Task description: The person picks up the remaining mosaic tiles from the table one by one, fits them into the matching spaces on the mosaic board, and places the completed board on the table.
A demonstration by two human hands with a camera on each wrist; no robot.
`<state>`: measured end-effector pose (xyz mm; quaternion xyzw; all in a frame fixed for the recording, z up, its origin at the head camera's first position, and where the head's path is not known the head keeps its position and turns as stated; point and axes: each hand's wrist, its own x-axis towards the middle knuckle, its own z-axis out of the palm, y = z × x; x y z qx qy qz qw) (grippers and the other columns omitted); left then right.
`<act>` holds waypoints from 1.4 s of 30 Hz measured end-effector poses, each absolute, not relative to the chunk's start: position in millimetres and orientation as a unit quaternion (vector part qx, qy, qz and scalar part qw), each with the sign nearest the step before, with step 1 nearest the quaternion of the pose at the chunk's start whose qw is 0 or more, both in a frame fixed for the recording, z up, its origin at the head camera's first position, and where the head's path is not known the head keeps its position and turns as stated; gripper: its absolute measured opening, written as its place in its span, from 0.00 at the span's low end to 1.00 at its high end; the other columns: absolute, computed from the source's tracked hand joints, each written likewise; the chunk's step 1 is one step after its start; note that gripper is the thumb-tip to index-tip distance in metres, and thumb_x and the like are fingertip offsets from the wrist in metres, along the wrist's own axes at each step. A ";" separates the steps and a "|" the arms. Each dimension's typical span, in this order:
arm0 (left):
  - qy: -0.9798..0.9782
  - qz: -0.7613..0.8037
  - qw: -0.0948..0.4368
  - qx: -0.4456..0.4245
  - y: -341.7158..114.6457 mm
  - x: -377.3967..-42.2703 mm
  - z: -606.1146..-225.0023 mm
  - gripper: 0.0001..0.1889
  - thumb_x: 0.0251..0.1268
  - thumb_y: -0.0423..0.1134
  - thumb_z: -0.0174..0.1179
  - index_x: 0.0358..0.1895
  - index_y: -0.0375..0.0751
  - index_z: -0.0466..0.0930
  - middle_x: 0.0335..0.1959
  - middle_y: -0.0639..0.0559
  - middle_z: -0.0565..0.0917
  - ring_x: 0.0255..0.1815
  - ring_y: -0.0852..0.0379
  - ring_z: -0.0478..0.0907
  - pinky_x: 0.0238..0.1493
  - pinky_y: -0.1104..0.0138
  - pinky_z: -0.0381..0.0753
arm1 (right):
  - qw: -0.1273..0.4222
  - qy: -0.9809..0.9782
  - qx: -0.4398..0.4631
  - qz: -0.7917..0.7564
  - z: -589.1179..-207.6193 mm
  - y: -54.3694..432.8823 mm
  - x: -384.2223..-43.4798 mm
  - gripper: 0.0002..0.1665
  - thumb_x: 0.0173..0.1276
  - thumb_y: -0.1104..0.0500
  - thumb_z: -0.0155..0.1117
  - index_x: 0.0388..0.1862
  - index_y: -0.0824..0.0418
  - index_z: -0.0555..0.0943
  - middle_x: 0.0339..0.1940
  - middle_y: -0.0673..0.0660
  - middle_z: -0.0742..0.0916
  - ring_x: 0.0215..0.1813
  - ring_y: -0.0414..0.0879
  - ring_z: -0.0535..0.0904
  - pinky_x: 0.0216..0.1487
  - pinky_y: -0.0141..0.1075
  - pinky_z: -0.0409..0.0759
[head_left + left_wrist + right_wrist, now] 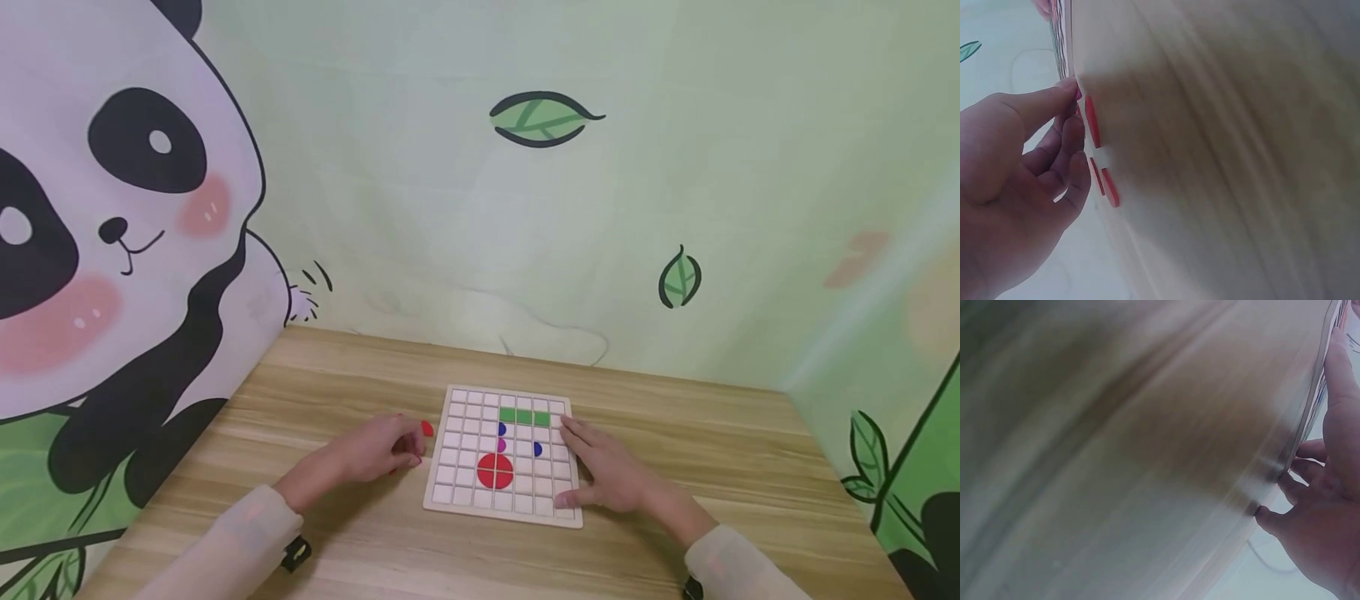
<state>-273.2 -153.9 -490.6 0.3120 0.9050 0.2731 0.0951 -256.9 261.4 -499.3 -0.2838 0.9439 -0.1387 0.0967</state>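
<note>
A white grid board [459,500] with a pale wooden rim lies on the table. On its squares sit a green bar [525,416], a red circle of quarter pieces [495,471], two blue half-round pieces [537,449] and a magenta half-round piece [502,445]. Left of the board, my left hand [381,446] pinches a small magenta piece [1078,94], mostly covered by thumb and fingertips. Beneath that hand, several red pieces [1093,122] lie on the wood. My right hand [611,467] rests along the board's right edge, its fingers extended and thumb near the front corner.
The wooden table [360,550] reaches back to a green backdrop [420,208] printed with leaves and a large panda [150,208]. One red piece [427,428] shows just beyond the left fingers, close to the board's left edge.
</note>
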 end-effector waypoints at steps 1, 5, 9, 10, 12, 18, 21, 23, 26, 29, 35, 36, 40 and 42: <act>0.905 0.276 0.098 0.308 -153.6 -273.2 -490.2 0.04 0.72 0.34 0.69 0.41 0.47 0.83 0.34 0.61 0.81 0.34 0.61 0.77 0.39 0.66 0.82 | 0.096 0.944 -0.284 -0.138 -500.2 261.5 -256.9 0.70 0.62 0.20 0.66 0.86 0.65 0.56 0.88 0.63 0.56 0.86 0.64 0.51 0.81 0.62 0.56; 0.904 0.281 0.088 0.309 -151.5 -274.8 -488.0 0.03 0.74 0.34 0.67 0.42 0.46 0.85 0.36 0.61 0.81 0.36 0.62 0.78 0.42 0.66 0.82 | 0.097 0.943 -0.285 -0.140 -501.1 260.9 -255.6 0.70 0.62 0.21 0.66 0.86 0.65 0.56 0.88 0.63 0.56 0.86 0.64 0.51 0.81 0.62 0.55; 0.905 0.275 0.069 0.317 -146.5 -276.1 -483.4 0.00 0.76 0.36 0.66 0.44 0.44 0.85 0.39 0.60 0.81 0.40 0.62 0.78 0.46 0.64 0.83 | 0.100 0.943 -0.282 -0.144 -499.6 259.1 -253.8 0.69 0.63 0.23 0.68 0.86 0.65 0.56 0.88 0.63 0.56 0.87 0.63 0.50 0.81 0.63 0.54; 0.907 0.272 0.064 0.317 -144.8 -276.5 -482.1 0.01 0.76 0.36 0.66 0.44 0.44 0.85 0.39 0.60 0.81 0.40 0.62 0.78 0.46 0.64 0.83 | 0.100 0.943 -0.281 -0.146 -499.3 258.7 -253.7 0.69 0.63 0.23 0.68 0.86 0.65 0.56 0.88 0.63 0.56 0.87 0.64 0.50 0.81 0.63 0.54; 0.909 0.266 0.061 0.314 -140.5 -277.4 -479.5 0.03 0.77 0.37 0.65 0.46 0.43 0.86 0.40 0.60 0.81 0.41 0.62 0.78 0.47 0.64 0.83 | 0.102 0.944 -0.279 -0.146 -499.1 258.2 -253.8 0.69 0.63 0.22 0.68 0.86 0.64 0.56 0.88 0.63 0.55 0.87 0.63 0.49 0.81 0.63 0.54; 0.909 0.261 0.045 0.321 -123.4 -285.3 -473.6 0.02 0.77 0.37 0.65 0.45 0.43 0.84 0.38 0.59 0.79 0.39 0.60 0.76 0.43 0.65 0.82 | 0.098 0.943 -0.282 -0.147 -499.4 257.8 -255.5 0.70 0.62 0.21 0.67 0.86 0.64 0.55 0.88 0.63 0.55 0.87 0.63 0.49 0.81 0.62 0.53; 0.909 0.263 0.044 0.321 -113.8 -290.1 -470.4 0.03 0.77 0.37 0.65 0.48 0.44 0.84 0.39 0.59 0.79 0.39 0.59 0.77 0.43 0.66 0.82 | 0.098 0.943 -0.281 -0.151 -498.7 258.7 -255.1 0.70 0.62 0.22 0.68 0.86 0.64 0.56 0.88 0.63 0.55 0.87 0.63 0.49 0.82 0.62 0.53; 0.909 0.267 0.050 0.316 -108.0 -292.5 -468.2 0.06 0.78 0.36 0.64 0.51 0.45 0.85 0.41 0.59 0.79 0.40 0.59 0.77 0.45 0.66 0.82 | 0.098 0.943 -0.279 -0.150 -498.2 259.8 -254.6 0.70 0.61 0.22 0.68 0.86 0.65 0.56 0.88 0.63 0.55 0.87 0.63 0.49 0.82 0.62 0.53; 0.908 0.272 0.060 0.312 -100.0 -294.5 -464.3 0.09 0.80 0.37 0.62 0.56 0.43 0.86 0.44 0.58 0.79 0.42 0.58 0.77 0.46 0.65 0.83 | 0.098 0.944 -0.279 -0.150 -497.4 260.9 -253.7 0.71 0.61 0.22 0.69 0.86 0.65 0.56 0.88 0.63 0.55 0.87 0.64 0.49 0.82 0.62 0.53; 0.908 0.275 0.067 0.310 -92.9 -296.0 -460.8 0.09 0.81 0.38 0.61 0.56 0.43 0.86 0.45 0.57 0.79 0.43 0.57 0.77 0.46 0.65 0.83 | 0.097 0.943 -0.280 -0.148 -496.6 261.1 -253.1 0.71 0.61 0.22 0.68 0.86 0.65 0.56 0.88 0.63 0.56 0.87 0.64 0.50 0.81 0.62 0.54; 0.899 0.290 0.067 0.322 -79.7 -301.9 -458.0 0.07 0.79 0.39 0.63 0.53 0.48 0.87 0.43 0.59 0.78 0.43 0.57 0.77 0.46 0.66 0.82 | 0.098 0.943 -0.280 -0.147 -495.8 260.7 -253.5 0.71 0.61 0.21 0.68 0.86 0.65 0.56 0.88 0.63 0.56 0.87 0.63 0.49 0.81 0.62 0.54; 0.897 0.293 0.067 0.326 -77.7 -303.2 -457.8 0.07 0.79 0.38 0.64 0.53 0.49 0.87 0.42 0.59 0.78 0.43 0.57 0.77 0.46 0.66 0.82 | 0.098 0.943 -0.280 -0.148 -495.6 260.6 -253.6 0.71 0.61 0.22 0.68 0.86 0.65 0.56 0.88 0.63 0.56 0.87 0.63 0.49 0.82 0.62 0.54; 0.892 0.297 0.065 0.334 -71.2 -307.8 -456.6 0.06 0.77 0.39 0.65 0.51 0.51 0.88 0.42 0.61 0.79 0.43 0.58 0.78 0.46 0.67 0.83 | 0.099 0.943 -0.281 -0.149 -494.8 260.2 -253.6 0.71 0.62 0.22 0.68 0.86 0.66 0.56 0.88 0.63 0.56 0.87 0.63 0.50 0.81 0.62 0.54; 0.890 0.301 0.065 0.337 -68.6 -309.2 -455.8 0.06 0.78 0.40 0.65 0.50 0.50 0.89 0.42 0.61 0.80 0.43 0.59 0.78 0.47 0.67 0.83 | 0.100 0.943 -0.280 -0.147 -494.8 260.1 -253.6 0.71 0.62 0.22 0.68 0.86 0.65 0.56 0.88 0.63 0.56 0.87 0.63 0.50 0.81 0.62 0.54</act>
